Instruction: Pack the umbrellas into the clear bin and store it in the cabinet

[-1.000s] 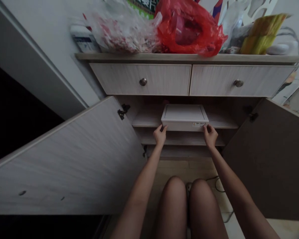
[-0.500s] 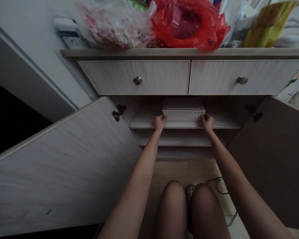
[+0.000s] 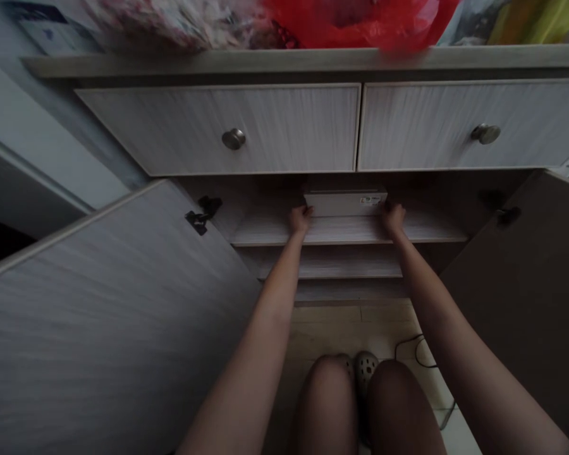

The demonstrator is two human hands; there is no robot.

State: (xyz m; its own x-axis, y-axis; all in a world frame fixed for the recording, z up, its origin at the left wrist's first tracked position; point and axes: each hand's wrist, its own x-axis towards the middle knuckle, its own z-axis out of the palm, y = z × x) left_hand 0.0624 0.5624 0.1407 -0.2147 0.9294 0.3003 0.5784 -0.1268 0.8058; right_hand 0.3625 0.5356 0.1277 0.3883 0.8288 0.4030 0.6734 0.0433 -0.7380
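A pale, flat box (image 3: 341,204) with a small label near its front right corner rests on the upper shelf (image 3: 341,231) of an open cabinet. At the box's front left corner, my left hand (image 3: 300,218) is closed on its edge. My right hand (image 3: 392,218) grips the opposite front corner, by the label, with the fingers curled. The back of the box is hidden in shadow under the drawers.
Two cabinet doors, the left (image 3: 137,303) and the right (image 3: 526,291), stand swung out beside my arms. Above are two closed drawers with round knobs (image 3: 234,138). A red plastic bag (image 3: 360,22) lies on the cabinet top. A dark cable (image 3: 415,354) runs across the floor.
The box and both hands have moved deeper into the cabinet, away from the shelf's front edge. My view has come closer and tipped lower.
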